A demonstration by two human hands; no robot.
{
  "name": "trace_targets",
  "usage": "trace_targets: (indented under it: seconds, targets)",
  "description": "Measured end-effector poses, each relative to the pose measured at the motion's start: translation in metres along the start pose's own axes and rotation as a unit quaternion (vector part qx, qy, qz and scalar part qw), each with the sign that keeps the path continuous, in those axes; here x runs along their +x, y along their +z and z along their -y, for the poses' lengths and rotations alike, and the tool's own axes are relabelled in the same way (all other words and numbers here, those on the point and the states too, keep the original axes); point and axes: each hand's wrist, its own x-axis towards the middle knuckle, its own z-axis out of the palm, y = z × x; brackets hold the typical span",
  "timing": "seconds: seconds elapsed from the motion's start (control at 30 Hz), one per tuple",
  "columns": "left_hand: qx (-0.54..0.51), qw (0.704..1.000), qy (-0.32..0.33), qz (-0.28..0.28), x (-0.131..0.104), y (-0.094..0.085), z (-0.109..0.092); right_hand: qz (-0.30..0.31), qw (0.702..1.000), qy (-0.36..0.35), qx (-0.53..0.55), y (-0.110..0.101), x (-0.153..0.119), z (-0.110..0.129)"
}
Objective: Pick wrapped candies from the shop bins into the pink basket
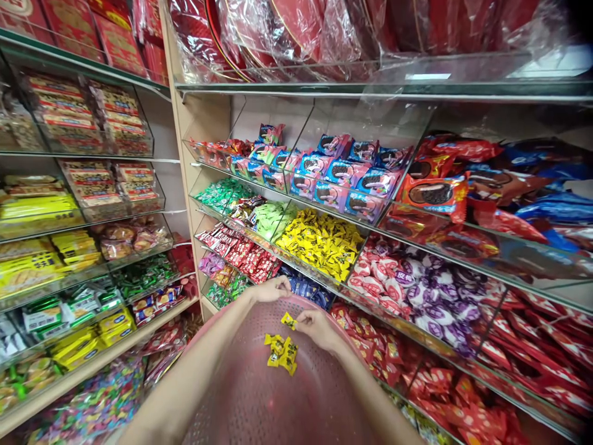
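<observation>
A pink perforated plastic basket [231, 389] is in front of me, and a few yellow-wrapped candies [281, 353] lie together inside it. My left hand [272, 289] is at the basket's far rim with its fingers curled over the edge. Over the basket's inside, my right hand [319, 327] pinches a single yellow-wrapped candy [288, 320] between thumb and fingertips. Just beyond the rim, a heap of similar yellow-wrapped candies [322, 241] fills a clear shelf bin.
Glass-fronted shelves surround the basket. Purple-and-white wrapped sweets [440, 296] and red packets [456, 389] are on the right. Blue-and-pink cookie packs [343, 170] sit above. Side shelves on the left hold yellow packages [34, 207]. A wooden post [180, 142] divides the shelving.
</observation>
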Motion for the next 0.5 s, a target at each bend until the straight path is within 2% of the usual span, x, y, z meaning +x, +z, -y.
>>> trace_targets:
  seconds: [0.1, 0.17, 0.3, 0.5]
  targets:
    - [-0.048, 0.994, 0.029, 0.092, -0.0041, -0.0092, 0.0029, -0.014, 1.0, 0.001, 0.01, -0.0043, 0.0006, -0.0001]
    - [-0.058, 0.991, 0.034, 0.119, -0.0067, -0.0118, 0.0008, -0.018, 1.0, 0.0, 0.016, -0.005, 0.0014, 0.0029]
    - [-0.058, 0.992, 0.048, 0.105, -0.0077, -0.0091, -0.0023, -0.023, 1.0, -0.001, 0.021, -0.0036, 0.0036, 0.0044]
    - [-0.069, 0.99, 0.078, 0.09, -0.0021, -0.0033, 0.0052, -0.024, 0.999, 0.005, 0.042, -0.0022, 0.0004, 0.0046]
